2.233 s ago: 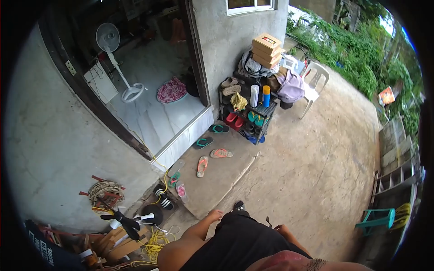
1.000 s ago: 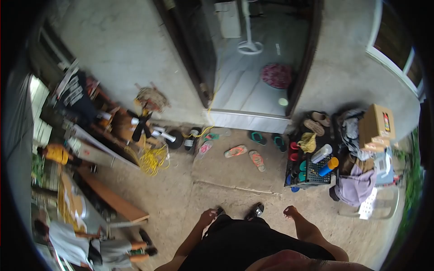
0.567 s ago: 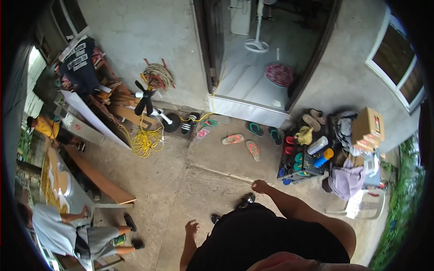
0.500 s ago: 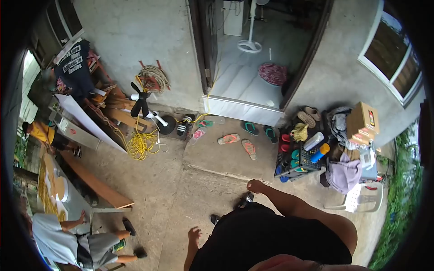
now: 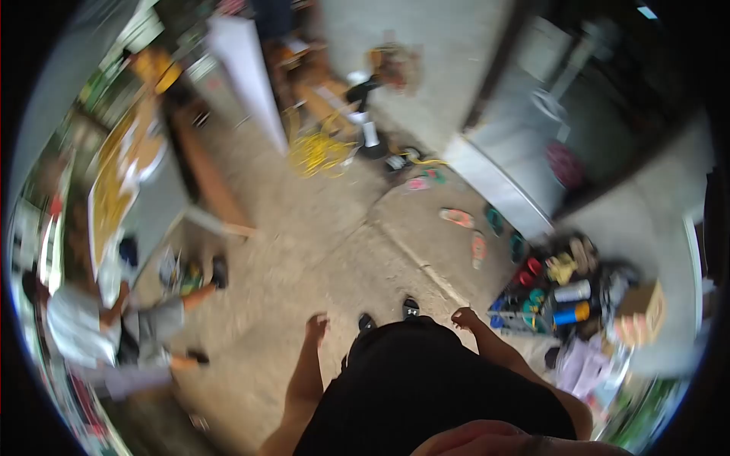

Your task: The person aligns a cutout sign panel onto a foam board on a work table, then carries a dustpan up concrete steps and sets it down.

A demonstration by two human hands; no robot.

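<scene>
My left hand (image 5: 316,327) hangs beside my body over the concrete floor, its fingers loosely bent and apart, holding nothing. On the other side, my right hand (image 5: 463,318) hangs with slightly curled fingers and also appears to hold nothing. It is nearest to a dark crate (image 5: 517,323) of shoes but does not touch it. Between the hands are my black slides (image 5: 411,307) on my feet. A blue bottle with an orange cap (image 5: 570,313) and a white bottle (image 5: 572,292) lie at the crate. Motion blurs the picture.
At left, a person in a grey shirt (image 5: 80,323) is beside a table (image 5: 156,194). Another person in yellow (image 5: 156,70) is farther back. A yellow cord (image 5: 319,152) lies near a fan (image 5: 363,95). Slippers (image 5: 458,218) lie on the raised step before a doorway (image 5: 502,182).
My view has turned left, so the doorway and crate shift rightward and tilt. Both hands now hang at my sides. The person in grey has drawn an arm in from the table.
</scene>
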